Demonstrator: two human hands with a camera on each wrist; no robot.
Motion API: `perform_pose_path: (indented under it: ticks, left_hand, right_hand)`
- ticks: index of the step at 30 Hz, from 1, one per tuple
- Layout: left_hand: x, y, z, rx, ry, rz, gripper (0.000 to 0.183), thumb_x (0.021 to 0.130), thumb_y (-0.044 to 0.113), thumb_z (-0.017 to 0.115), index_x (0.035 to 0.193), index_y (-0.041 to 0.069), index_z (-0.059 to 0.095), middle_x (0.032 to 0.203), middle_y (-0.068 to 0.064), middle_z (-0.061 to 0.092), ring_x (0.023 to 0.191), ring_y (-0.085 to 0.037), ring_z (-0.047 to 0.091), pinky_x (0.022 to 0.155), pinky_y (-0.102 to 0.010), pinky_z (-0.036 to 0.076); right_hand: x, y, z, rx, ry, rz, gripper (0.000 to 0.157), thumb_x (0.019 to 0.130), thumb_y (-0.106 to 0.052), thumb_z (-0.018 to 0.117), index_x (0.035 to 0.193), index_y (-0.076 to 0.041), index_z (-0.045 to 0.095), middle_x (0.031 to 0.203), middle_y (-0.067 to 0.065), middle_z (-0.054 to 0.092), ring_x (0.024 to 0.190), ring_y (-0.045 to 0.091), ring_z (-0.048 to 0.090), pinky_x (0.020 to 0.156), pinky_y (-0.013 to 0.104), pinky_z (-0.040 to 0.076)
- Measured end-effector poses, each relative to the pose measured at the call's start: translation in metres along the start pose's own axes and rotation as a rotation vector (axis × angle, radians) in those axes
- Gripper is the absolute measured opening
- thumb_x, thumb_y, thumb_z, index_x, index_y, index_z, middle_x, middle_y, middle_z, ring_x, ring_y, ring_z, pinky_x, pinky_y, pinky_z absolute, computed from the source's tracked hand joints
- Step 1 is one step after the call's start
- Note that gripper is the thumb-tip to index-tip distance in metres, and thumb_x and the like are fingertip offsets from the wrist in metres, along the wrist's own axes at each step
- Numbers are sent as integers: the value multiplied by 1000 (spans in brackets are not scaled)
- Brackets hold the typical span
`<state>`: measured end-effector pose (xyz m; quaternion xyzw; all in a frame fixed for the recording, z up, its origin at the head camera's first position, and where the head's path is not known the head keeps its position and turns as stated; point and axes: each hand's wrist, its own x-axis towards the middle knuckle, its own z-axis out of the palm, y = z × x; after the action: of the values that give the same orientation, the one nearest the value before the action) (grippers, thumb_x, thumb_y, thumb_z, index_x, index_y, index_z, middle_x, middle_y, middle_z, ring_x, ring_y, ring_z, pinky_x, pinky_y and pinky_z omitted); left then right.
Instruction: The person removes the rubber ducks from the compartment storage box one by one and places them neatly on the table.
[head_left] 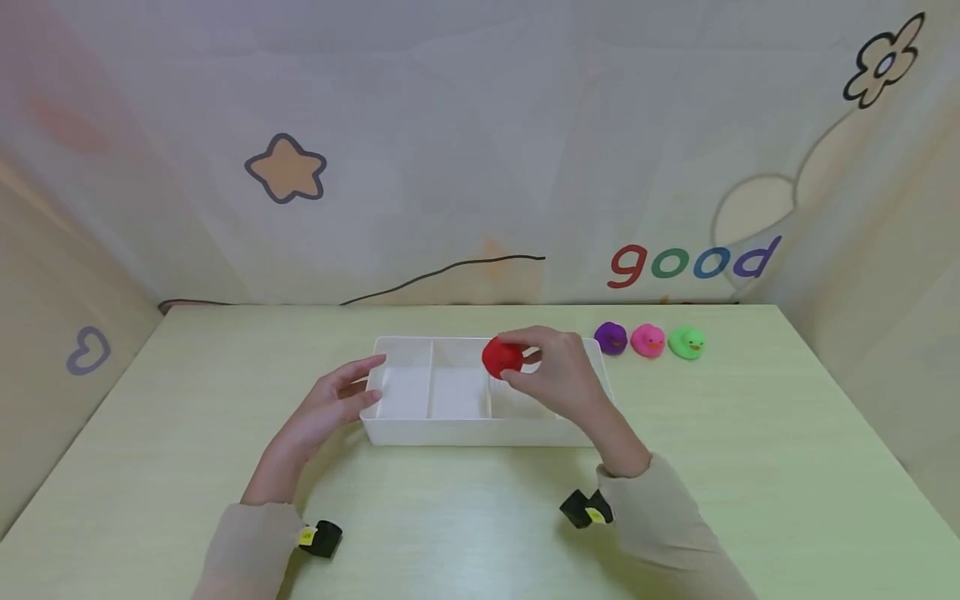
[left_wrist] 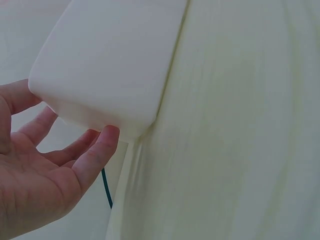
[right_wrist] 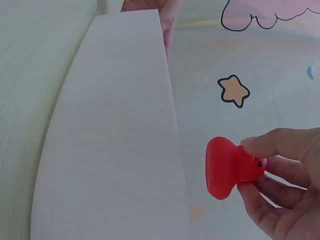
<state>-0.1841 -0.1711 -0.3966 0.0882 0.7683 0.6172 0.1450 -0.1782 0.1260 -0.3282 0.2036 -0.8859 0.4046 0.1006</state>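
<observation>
A red toy duck is pinched between the thumb and fingers of my right hand. The hand holds it above the white divided tray, near a divider at the tray's middle. In the right wrist view the duck is turned on its side, with one black eye showing. My left hand rests against the tray's left end. Its fingertips touch the end wall, as the left wrist view shows on the white plastic. The compartments left of the duck hold nothing; my right hand partly hides those on the right.
Behind the tray's right end stand a purple duck, a pink duck and a green duck in a row. The pale wood-grain table meets a printed cloth backdrop at the far edge.
</observation>
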Motion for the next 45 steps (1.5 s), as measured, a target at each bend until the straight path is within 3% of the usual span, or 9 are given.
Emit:
perform_pose_path:
  ticks: [11, 20, 24, 26, 31, 33, 37, 43, 45]
  left_hand:
    - [1, -4, -2, -21, -10, 12, 55, 90, 18, 58, 140, 12, 36, 135, -20, 39, 112, -31, 47, 88, -38, 47]
    - [1, -3, -2, -11, -10, 15, 55, 90, 19, 57, 140, 13, 36, 132, -17, 42, 110, -26, 49, 86, -35, 46]
    - [1, -3, -1, -12, -6, 11, 54, 90, 19, 57, 140, 12, 36, 131, -17, 42, 110, -26, 48, 86, -36, 47]
    - [0, -3, -1, -13, -5, 10, 54, 90, 18, 57, 140, 12, 36, 131, -17, 42, 110, -27, 48, 86, -35, 47]
    - [0, -3, -2, -9, -1, 7, 55, 90, 19, 58, 140, 13, 37, 134, -16, 40, 112, -28, 47, 87, -36, 46]
    - [0, -4, -2, -8, 0, 7, 55, 89, 20, 58, 140, 13, 37, 135, -16, 39, 112, -28, 46, 88, -37, 45]
    - [0, -4, -3, -12, -4, 11, 55, 89, 21, 58, 140, 13, 37, 134, -16, 40, 113, -29, 46, 89, -39, 45]
    - [-1, -4, -3, -11, -6, 16, 55, 90, 21, 58, 140, 13, 37, 134, -17, 41, 113, -28, 46, 88, -37, 45]
    - [-1, -3, -3, -12, -7, 17, 54, 90, 20, 57, 140, 13, 37, 134, -17, 41, 113, -29, 46, 88, -37, 45]
  right_hand:
    - [-16, 39, -43, 7, 12, 175, 37, 75, -4, 72, 111, -1, 64, 106, 14, 63, 91, 30, 60, 73, 39, 54]
    - [-31, 66, -78, -66, 73, 267, 39, 77, -6, 71, 114, 0, 62, 110, 20, 61, 85, 30, 60, 63, 20, 51]
    - [-37, 82, -93, -97, 93, 322, 40, 78, -7, 70, 117, -1, 60, 112, 22, 60, 83, 31, 60, 61, 18, 50]
    - [-38, 112, -99, -95, 106, 342, 43, 78, -13, 72, 119, -6, 61, 113, 19, 60, 85, 30, 60, 58, 21, 51]
    - [-41, 233, -108, -143, 170, 363, 47, 73, -41, 73, 118, -30, 62, 114, 3, 61, 93, 21, 59, 60, 21, 53]
    - [-44, 264, -112, -166, 191, 375, 49, 73, -46, 71, 119, -34, 60, 114, 0, 60, 95, 20, 59, 64, 20, 52]
    - [-49, 282, -126, -138, 218, 430, 53, 73, -50, 68, 122, -32, 58, 116, 0, 58, 95, 19, 60, 67, 19, 52]
    - [-54, 291, -148, -123, 253, 492, 55, 73, -49, 69, 122, -27, 58, 116, 0, 59, 92, 5, 56, 67, 11, 48]
    - [-54, 291, -158, -96, 244, 498, 54, 74, -45, 70, 123, -25, 58, 116, 0, 59, 96, 8, 55, 65, 11, 48]
